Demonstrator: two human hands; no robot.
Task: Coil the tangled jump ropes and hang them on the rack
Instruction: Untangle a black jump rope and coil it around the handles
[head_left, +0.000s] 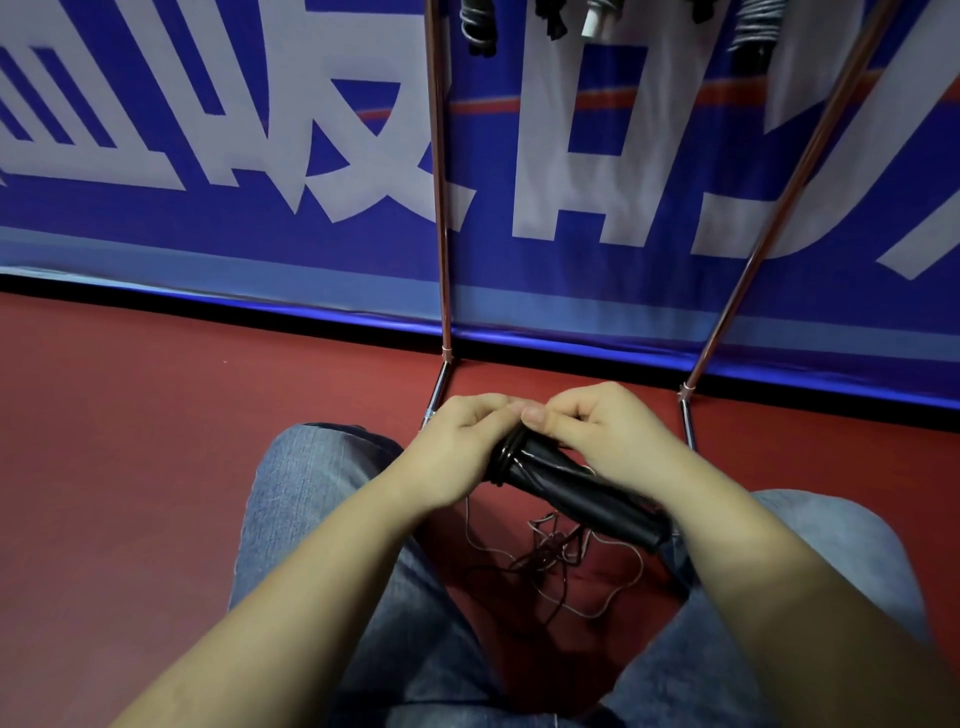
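Black handles (576, 488) looking glossy, smooth plastic or rubber, light glinting off them. Thin black cord (506, 457) wrapping them, shiny. Rack poles (439, 208) showing polished metal, coppery above, chrome at floor. Banner (260, 234) at 12 o'clock reading as matt cloth. Floor (130, 415) looking matt red. Jeans (322, 509) showing faded denim at 6 o'clock.

Both hands (524, 441) grip blk rope handles (576, 491).

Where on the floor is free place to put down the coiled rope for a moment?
The red floor left of the left knee, up to the blue banner, is bare. Crowded: between the knees, where the tangled ropes lie, and ahead by the rack legs.
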